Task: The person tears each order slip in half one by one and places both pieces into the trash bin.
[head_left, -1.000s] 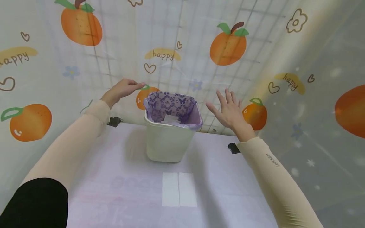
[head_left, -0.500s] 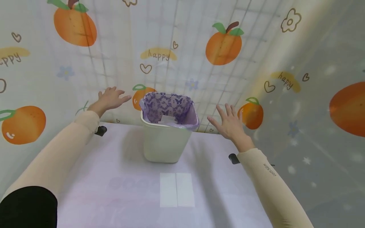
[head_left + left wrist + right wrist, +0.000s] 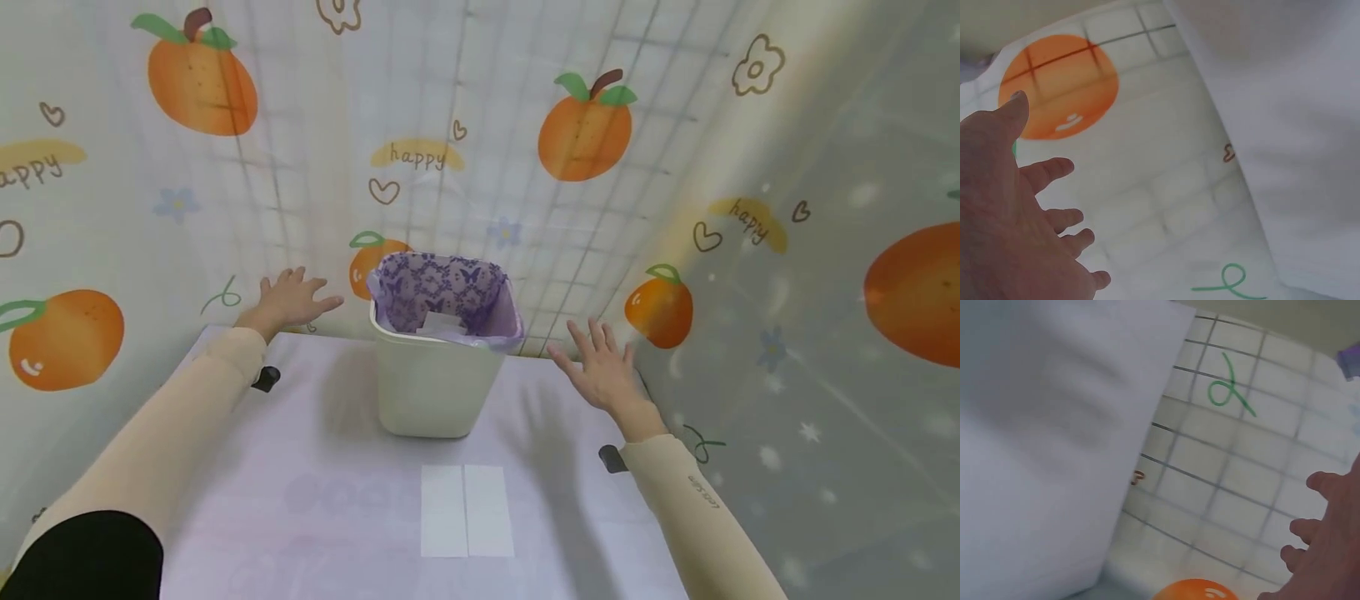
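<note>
A pale green waste bin (image 3: 437, 392) stands upright on the table, lined with a purple patterned bag (image 3: 442, 287) whose edge folds over the rim. White pieces (image 3: 441, 323) lie inside it, partly hidden by the front wall. To the left of the bin, my left hand (image 3: 288, 302) is spread in the air, apart from it and holding nothing. My right hand (image 3: 603, 371) hovers on the other side, fingers spread and free of any object. In both wrist views the fingers are splayed.
Two white rectangles (image 3: 444, 510) lie side by side on the table (image 3: 330, 533) in front of the bin. Black clips (image 3: 267, 378) sit at the table's sides. A curtain (image 3: 315, 100) printed with oranges hangs behind and around.
My left hand has moved left, away from the bin, then lower, with its fingers spreading. My right hand has come down lower. The bin stays in place on the table.
</note>
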`<state>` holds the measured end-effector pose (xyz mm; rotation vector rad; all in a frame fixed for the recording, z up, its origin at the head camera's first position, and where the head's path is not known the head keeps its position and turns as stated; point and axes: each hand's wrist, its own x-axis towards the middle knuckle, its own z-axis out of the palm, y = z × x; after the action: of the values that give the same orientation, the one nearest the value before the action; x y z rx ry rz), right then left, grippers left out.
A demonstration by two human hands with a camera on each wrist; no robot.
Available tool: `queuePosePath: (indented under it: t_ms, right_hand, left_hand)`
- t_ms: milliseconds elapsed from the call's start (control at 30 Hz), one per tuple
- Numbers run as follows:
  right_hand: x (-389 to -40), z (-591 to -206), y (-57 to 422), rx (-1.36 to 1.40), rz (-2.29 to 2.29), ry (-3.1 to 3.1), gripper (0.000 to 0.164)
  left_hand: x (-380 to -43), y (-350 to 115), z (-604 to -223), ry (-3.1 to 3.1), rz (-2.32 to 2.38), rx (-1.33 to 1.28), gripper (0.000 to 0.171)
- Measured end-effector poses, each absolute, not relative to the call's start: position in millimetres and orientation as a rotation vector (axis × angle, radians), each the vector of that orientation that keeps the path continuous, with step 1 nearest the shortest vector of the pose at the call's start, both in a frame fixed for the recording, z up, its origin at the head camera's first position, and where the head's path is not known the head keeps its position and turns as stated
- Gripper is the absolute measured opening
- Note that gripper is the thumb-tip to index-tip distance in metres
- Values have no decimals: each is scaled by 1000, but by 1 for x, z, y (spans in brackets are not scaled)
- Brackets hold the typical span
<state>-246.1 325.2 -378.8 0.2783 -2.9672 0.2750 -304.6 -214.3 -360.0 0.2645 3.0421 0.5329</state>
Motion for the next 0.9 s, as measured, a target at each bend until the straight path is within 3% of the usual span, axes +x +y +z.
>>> queuePosePath:
  t_ms: [267, 600, 900]
  right_hand:
    - [-238, -417, 331, 269, 403, -2964, 90]
    - [-215, -471, 321, 206, 711, -3031, 81]
    - [-212, -495, 320, 207, 997, -2935, 74]
  left_hand:
    - [-299, -207, -390, 3005, 582, 275, 81]
    - [-294, -202, -427, 2936, 572, 293, 79]
    - [-296, -194, -458, 2910, 692, 356, 86]
